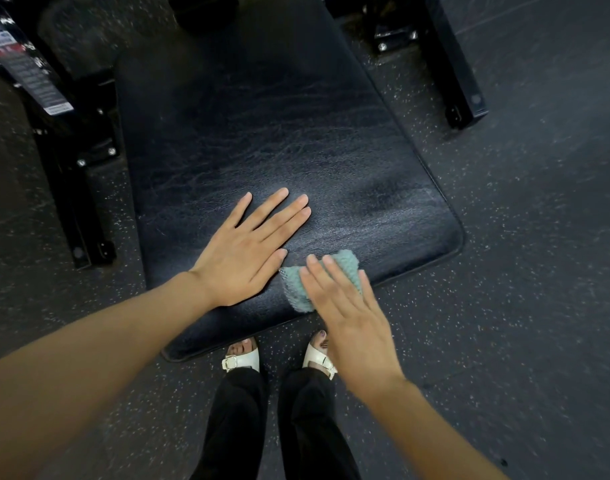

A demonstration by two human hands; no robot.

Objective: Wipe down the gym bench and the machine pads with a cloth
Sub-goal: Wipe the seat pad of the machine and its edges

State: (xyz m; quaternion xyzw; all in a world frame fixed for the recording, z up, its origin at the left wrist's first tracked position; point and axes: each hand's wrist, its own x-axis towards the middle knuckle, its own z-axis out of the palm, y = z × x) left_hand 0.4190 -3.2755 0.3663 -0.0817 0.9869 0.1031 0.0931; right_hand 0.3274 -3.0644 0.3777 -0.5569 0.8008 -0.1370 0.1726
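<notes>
My right hand (345,306) lies flat, fingers straight and close, pressing the green cloth (346,263) onto the near edge of the bench (262,133). I should keep even pressure and make long, overlapping strokes. My left hand (251,251), fingers spread, braces just beside it. Around us are a speckled rubber floor (521,237) and, beyond, black machine frames (448,64).

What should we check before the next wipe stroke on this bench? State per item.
1. Cloth under the right hand, fingers flat on it: ok.
2. Cloth lies on the bench pad, near its front edge: ok.
3. Path for a leftward stroke: the left hand lies flat on the pad right beside the cloth: not ok.
4. Which parts of the pad are already wiped: cannot tell.
5. Sandals planted on the floor in front of the pad: ok.
</notes>
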